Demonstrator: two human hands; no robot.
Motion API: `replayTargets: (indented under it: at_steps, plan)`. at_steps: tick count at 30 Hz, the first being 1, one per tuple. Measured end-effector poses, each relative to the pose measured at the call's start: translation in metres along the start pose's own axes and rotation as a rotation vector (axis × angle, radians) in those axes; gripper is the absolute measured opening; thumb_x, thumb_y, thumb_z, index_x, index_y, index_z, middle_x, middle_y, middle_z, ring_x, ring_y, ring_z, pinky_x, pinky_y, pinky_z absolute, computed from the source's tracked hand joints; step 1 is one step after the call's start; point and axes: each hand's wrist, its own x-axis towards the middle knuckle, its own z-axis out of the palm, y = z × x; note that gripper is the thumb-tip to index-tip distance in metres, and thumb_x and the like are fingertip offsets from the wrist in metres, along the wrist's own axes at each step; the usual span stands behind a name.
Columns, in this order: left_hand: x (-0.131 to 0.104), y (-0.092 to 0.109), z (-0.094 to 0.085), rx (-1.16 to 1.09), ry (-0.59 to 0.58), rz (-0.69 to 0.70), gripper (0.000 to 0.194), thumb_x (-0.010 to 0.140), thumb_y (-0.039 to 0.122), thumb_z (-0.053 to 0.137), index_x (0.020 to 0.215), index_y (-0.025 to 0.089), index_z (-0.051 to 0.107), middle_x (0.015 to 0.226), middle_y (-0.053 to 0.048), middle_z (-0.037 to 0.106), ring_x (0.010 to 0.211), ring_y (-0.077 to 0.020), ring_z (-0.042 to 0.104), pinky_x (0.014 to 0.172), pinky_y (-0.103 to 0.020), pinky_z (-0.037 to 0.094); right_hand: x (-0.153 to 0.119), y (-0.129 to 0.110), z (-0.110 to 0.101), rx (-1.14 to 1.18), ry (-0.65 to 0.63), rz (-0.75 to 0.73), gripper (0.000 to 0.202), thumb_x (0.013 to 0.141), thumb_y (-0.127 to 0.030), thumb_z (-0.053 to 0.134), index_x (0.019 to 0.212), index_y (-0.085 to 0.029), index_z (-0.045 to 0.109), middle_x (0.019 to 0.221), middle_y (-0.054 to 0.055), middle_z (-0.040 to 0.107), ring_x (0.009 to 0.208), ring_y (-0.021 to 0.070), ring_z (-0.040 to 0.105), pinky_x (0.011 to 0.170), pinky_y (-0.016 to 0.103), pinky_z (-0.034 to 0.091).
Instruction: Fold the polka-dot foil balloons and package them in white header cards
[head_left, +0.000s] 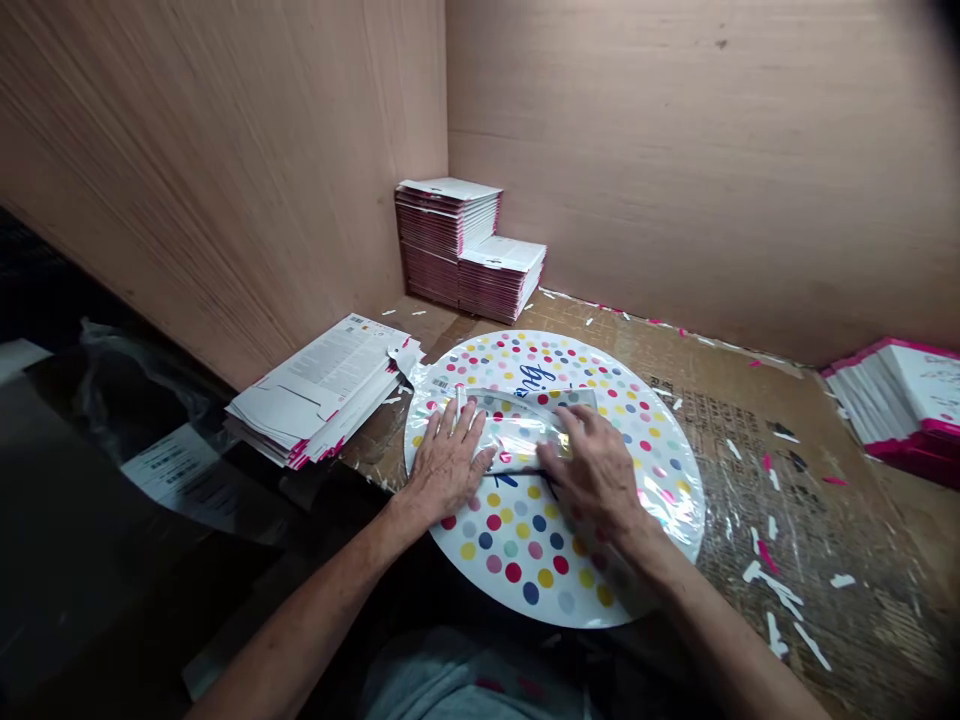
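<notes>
Polka-dot disc (525, 560), near edge: left hand (448, 465) and right hand (592, 470) lie flat, fingers open, pinning folded plastic sleeve (517, 425).

Glossy foil balloon (555, 480), shiny clear plastic sleeve (517, 425), matt paper cards (322, 385), rough cardboard bench (750, 420), grained wood walls (675, 150)
</notes>
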Motion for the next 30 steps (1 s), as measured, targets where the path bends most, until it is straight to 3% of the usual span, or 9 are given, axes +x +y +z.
replayTargets:
  at_steps: [1, 3, 6, 9, 13, 16, 20, 27, 30]
  plan:
    - [0.001, -0.002, 0.001, 0.013, -0.021, -0.020, 0.054, 0.102, 0.042, 0.032, 0.147, 0.015, 0.043, 0.159, -0.012, 0.034, 0.148, -0.0349, 0.023, 0.118, -0.053, 0.025, 0.000, -0.014, 0.001, -0.055, 0.027, -0.137, 0.033, 0.093, -0.032, 0.053, 0.118, -0.013, 0.063, 0.117, 0.016, 0.065, 0.101, 0.0283, 0.059, 0.087, 0.041, 0.046]
    - [0.004, -0.005, -0.002, 0.037, -0.069, -0.035, 0.052, 0.101, 0.035, 0.032, 0.148, 0.015, 0.041, 0.159, -0.011, 0.033, 0.148, -0.0346, 0.025, 0.118, -0.052, 0.027, 0.002, -0.045, 0.005, -0.136, -0.061, -0.346, 0.025, 0.091, -0.018, 0.053, 0.110, -0.011, 0.066, 0.108, 0.016, 0.066, 0.097, 0.0274, 0.059, 0.090, 0.042, 0.045]
    - [0.014, -0.008, -0.023, 0.078, -0.192, -0.023, 0.046, 0.099, 0.027, 0.036, 0.141, 0.015, 0.050, 0.153, -0.012, 0.044, 0.142, -0.0365, 0.036, 0.113, -0.053, 0.034, 0.009, -0.072, 0.013, -0.230, -0.268, -0.431, 0.022, 0.090, -0.007, 0.046, 0.095, -0.008, 0.068, 0.089, 0.015, 0.066, 0.083, 0.0257, 0.059, 0.077, 0.039, 0.048]
    - [0.032, -0.013, -0.047, 0.074, -0.219, 0.103, 0.040, 0.095, 0.019, 0.041, 0.131, 0.019, 0.059, 0.142, -0.010, 0.057, 0.135, -0.0358, 0.044, 0.108, -0.054, 0.039, 0.004, -0.057, 0.009, -0.225, -0.306, -0.550, 0.028, 0.094, -0.008, 0.041, 0.104, -0.006, 0.067, 0.093, 0.016, 0.066, 0.086, 0.0260, 0.060, 0.074, 0.039, 0.050]
    - [0.056, -0.021, -0.054, -0.029, -0.171, 0.565, 0.065, 0.081, 0.000, 0.050, 0.140, 0.028, 0.051, 0.153, -0.003, 0.045, 0.150, -0.0291, 0.022, 0.119, -0.048, 0.027, -0.025, 0.000, -0.007, -0.004, -0.271, -0.825, 0.032, 0.097, -0.013, 0.041, 0.124, -0.010, 0.059, 0.119, 0.015, 0.065, 0.104, 0.0248, 0.061, 0.093, 0.041, 0.050]
    - [0.062, -0.028, -0.040, -0.100, -0.257, 0.708, 0.064, 0.080, -0.001, 0.053, 0.136, 0.030, 0.055, 0.148, 0.001, 0.052, 0.150, -0.0276, 0.021, 0.120, -0.047, 0.025, -0.046, 0.031, -0.010, 0.232, -0.175, -0.723, 0.034, 0.095, -0.012, 0.043, 0.127, -0.015, 0.056, 0.128, 0.013, 0.063, 0.117, 0.0222, 0.058, 0.100, 0.041, 0.048]
    - [0.060, -0.034, -0.024, -0.201, -0.300, 0.595, 0.067, 0.079, -0.003, 0.050, 0.139, 0.025, 0.053, 0.150, -0.002, 0.049, 0.147, -0.0297, 0.028, 0.117, -0.049, 0.032, -0.048, 0.041, -0.003, 0.327, -0.075, -0.481, 0.038, 0.090, -0.011, 0.047, 0.127, -0.018, 0.056, 0.124, 0.013, 0.067, 0.109, 0.0216, 0.063, 0.092, 0.038, 0.054]
    - [0.070, -0.048, -0.023, -0.352, -0.392, 0.568, 0.069, 0.073, -0.006, 0.043, 0.132, 0.025, 0.062, 0.150, 0.000, 0.049, 0.149, -0.0299, 0.025, 0.119, -0.049, 0.031, -0.025, 0.043, 0.003, 0.319, -0.101, -0.383, 0.034, 0.093, -0.017, 0.047, 0.122, -0.022, 0.064, 0.120, 0.008, 0.071, 0.104, 0.0191, 0.068, 0.086, 0.031, 0.055]
    - [0.071, -0.053, -0.018, -0.402, -0.383, 0.556, 0.067, 0.077, -0.005, 0.040, 0.136, 0.022, 0.058, 0.151, -0.003, 0.048, 0.148, -0.0284, 0.027, 0.119, -0.047, 0.030, -0.025, 0.042, 0.004, 0.282, -0.201, -0.450, 0.044, 0.092, -0.018, 0.048, 0.134, -0.023, 0.058, 0.138, 0.009, 0.061, 0.125, 0.0230, 0.058, 0.103, 0.040, 0.046]
